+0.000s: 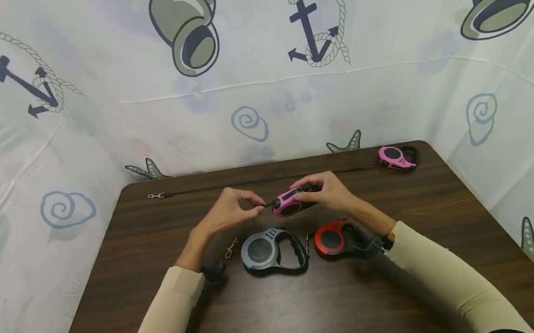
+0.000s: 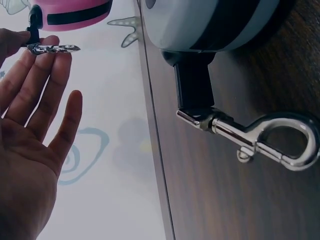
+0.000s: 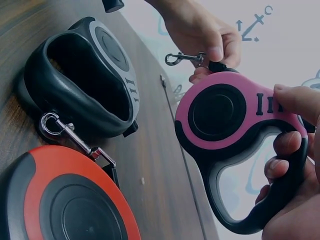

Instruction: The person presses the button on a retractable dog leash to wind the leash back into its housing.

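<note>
Above the middle of the table, my right hand [image 1: 332,191] grips the black handle of a pink retractable dog leash [image 1: 284,202]. In the right wrist view, fingers of the right hand [image 3: 295,195] pass through the handle loop, and the thumb lies on top of the pink case [image 3: 252,95]. My left hand [image 1: 227,209] pinches the short black strap at the leash's front end between thumb and fingers. A silver snap hook [image 2: 52,48] hangs from that strap across the left fingers. Both hands are raised off the tabletop.
Below the hands lie a grey retractable leash [image 1: 259,250] with its snap hook [image 1: 231,248] and a red one [image 1: 329,239]. Another pink leash [image 1: 395,157] lies at the back right, its black cord [image 1: 230,185] stretched left to a snap hook [image 1: 156,195]. Patterned cloth hangs behind the table.
</note>
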Available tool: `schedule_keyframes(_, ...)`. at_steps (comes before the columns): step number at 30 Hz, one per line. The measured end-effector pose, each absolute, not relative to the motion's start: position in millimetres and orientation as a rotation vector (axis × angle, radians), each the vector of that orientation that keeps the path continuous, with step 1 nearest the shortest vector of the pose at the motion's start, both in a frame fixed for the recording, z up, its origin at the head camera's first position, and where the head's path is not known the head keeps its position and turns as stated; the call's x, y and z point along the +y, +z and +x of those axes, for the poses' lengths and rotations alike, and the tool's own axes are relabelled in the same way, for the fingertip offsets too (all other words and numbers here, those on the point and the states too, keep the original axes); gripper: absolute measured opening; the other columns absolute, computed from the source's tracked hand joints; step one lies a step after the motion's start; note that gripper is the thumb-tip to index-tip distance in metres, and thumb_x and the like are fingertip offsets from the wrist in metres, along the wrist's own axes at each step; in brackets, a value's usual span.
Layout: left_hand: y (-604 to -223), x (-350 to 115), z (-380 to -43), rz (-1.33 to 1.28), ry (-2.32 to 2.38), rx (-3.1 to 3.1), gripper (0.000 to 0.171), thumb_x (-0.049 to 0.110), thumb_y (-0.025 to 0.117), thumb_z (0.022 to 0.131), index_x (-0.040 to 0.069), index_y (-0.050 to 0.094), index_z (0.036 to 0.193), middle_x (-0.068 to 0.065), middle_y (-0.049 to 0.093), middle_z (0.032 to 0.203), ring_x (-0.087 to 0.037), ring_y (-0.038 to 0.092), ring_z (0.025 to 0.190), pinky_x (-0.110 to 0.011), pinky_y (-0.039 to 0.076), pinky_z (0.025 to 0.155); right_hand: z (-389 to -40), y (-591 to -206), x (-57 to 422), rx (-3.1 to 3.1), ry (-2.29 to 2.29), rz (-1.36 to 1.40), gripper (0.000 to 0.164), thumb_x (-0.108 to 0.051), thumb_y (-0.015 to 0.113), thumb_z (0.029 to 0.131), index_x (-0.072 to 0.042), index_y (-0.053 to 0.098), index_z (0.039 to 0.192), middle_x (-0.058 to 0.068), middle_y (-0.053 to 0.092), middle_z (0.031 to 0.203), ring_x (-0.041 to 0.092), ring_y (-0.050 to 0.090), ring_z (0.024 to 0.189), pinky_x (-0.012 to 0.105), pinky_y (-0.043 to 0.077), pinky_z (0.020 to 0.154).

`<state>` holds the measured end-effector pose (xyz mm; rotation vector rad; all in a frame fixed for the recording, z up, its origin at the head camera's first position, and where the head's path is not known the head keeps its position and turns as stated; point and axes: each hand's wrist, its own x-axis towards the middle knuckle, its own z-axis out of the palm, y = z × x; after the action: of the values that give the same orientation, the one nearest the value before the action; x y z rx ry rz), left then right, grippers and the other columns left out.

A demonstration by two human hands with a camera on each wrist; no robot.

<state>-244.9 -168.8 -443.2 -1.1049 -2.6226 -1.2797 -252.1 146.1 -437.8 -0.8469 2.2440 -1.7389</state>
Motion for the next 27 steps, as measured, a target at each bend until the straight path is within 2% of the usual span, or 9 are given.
schedule_keyframes(4,-445,-168,-247,-1.118,-1.288,-2.634,0.009,0.01,0.08,0.093,0.012,0.083,0.101,0.005,0.08,0.092,-0.01,0.072,0.085,-0.031,0.055,0.08,-252,-439,145,2.239,-1.742,-0.836,0.028,-0.007,0.077,0.096,-0.002,0.077,0.123,0.015,0.077,0.108,0.019,0.068,0.082,0.035,0.058,0.071)
schedule_keyframes(8,-446,-166,-249,-1.129,-1.298,-2.649,0.009,0.008,0.079,0.094,0.009,0.083,0.102,-0.002,0.081,0.094,-0.011,0.072,0.085,-0.033,0.055,0.079,-251,-439,144,2.239,-1.747,-0.832,0.028,-0.007,0.077,0.095,-0.002,0.077,0.122,0.015,0.077,0.109,0.02,0.067,0.082,0.031,0.057,0.07)
schedule_keyframes(12,-446,-164,-249,-1.135,-1.336,-2.652,0.009,0.008,0.078,0.095,0.008,0.083,0.102,-0.004,0.081,0.096,-0.012,0.072,0.086,-0.048,0.058,0.08,-251,-440,143,2.23,-1.75,-0.841,0.028,-0.007,0.077,0.095,0.0,0.077,0.123,0.017,0.077,0.109,0.025,0.069,0.084,0.032,0.058,0.073)
schedule_keyframes(16,-446,-162,-248,-1.132,-1.397,-2.636,0.009,0.004,0.079,0.094,0.008,0.082,0.101,-0.007,0.081,0.095,-0.013,0.074,0.089,-0.064,0.055,0.085,-252,-441,143,2.24,-1.748,-0.83,0.028,-0.007,0.077,0.096,0.0,0.077,0.123,0.016,0.077,0.109,0.026,0.068,0.083,0.035,0.059,0.073)
schedule_keyframes(19,-446,-160,-248,-1.118,-1.412,-2.625,0.009,0.003,0.08,0.092,0.008,0.082,0.1,-0.007,0.081,0.093,-0.013,0.073,0.088,-0.064,0.055,0.085,-252,-440,143,2.263,-1.739,-0.819,0.028,-0.008,0.077,0.096,-0.001,0.077,0.123,0.015,0.078,0.11,0.024,0.067,0.083,0.033,0.057,0.072)
schedule_keyframes(24,-447,-157,-248,-1.055,-1.374,-2.615,0.01,0.01,0.085,0.091,0.008,0.082,0.1,0.001,0.08,0.09,-0.012,0.073,0.085,-0.059,0.057,0.08,-254,-440,141,2.296,-1.719,-0.775,0.028,-0.014,0.078,0.097,-0.005,0.078,0.124,0.013,0.077,0.117,0.023,0.066,0.086,0.029,0.056,0.074)
schedule_keyframes(27,-448,-157,-248,-1.019,-1.34,-2.6,0.013,0.012,0.087,0.089,0.007,0.083,0.101,0.001,0.081,0.091,-0.011,0.073,0.085,-0.055,0.058,0.077,-256,-440,140,2.296,-1.723,-0.733,0.029,-0.019,0.078,0.098,-0.007,0.078,0.125,0.012,0.076,0.12,0.024,0.065,0.088,0.029,0.055,0.076)
